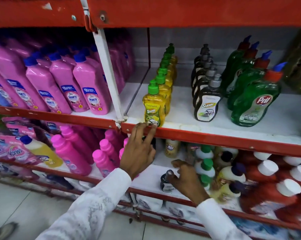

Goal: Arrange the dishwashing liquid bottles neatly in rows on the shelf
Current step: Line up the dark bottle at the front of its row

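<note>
On the white shelf (180, 118) with a red front lip stand three rows running front to back. The left row is yellow bottles with green caps (154, 105), the middle row dark bottles with grey caps (206, 104), the right row green Pril bottles with red and blue caps (253, 103). My left hand (139, 149) reaches up, fingers apart, its fingertips touching the base of the front yellow bottle at the shelf lip. My right hand (186, 181) hovers lower, open, beside a small dark bottle (166, 183) on the shelf below; it holds nothing.
Pink Shakti bottles (59, 87) fill the bay to the left, behind a white upright post (109, 75). The lower shelf holds pink bottles (73, 153), white green-capped bottles (205, 165) and red white-capped bottles (274, 184). A dark bundle (298, 61) sits at the far right.
</note>
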`<state>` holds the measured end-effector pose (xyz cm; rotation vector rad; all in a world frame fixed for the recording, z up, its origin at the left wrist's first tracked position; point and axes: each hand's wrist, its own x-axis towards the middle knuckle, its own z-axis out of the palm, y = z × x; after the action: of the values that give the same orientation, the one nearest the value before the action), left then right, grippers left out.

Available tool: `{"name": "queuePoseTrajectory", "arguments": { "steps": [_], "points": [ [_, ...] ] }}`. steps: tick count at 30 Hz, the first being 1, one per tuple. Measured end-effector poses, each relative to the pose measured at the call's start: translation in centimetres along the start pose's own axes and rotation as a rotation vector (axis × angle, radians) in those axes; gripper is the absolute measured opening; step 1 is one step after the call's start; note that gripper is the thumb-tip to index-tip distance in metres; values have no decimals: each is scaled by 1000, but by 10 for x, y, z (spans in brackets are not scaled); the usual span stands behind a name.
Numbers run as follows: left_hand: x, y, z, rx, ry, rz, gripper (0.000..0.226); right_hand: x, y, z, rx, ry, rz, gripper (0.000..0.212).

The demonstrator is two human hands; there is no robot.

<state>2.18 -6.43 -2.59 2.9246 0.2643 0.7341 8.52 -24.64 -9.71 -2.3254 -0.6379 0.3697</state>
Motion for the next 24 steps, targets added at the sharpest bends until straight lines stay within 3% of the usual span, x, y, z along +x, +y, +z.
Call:
{"name": "queuePoseTrajectory", "arguments": {
  "steps": [3, 7, 11, 17, 24],
  "points": [
    [-2, 3, 3, -9, -1, -11, 72, 7, 9, 17, -41, -4, 24, 50],
    [-7, 5, 2, -33, -24, -37, 76, 13, 10, 24, -52, -4, 40, 29],
    [-10, 6, -2, -74, -42, -56, 71, 7, 2, 12, -27, 3, 10, 27],
    [-9, 2, -11, -133, 50, -12, 43, -19, -47, -88, 31, 205, -163, 32],
    [22, 51, -2, -297, 212, 197, 33, -32, -100, -214, 159, 439, -249, 40]
  ]
}}
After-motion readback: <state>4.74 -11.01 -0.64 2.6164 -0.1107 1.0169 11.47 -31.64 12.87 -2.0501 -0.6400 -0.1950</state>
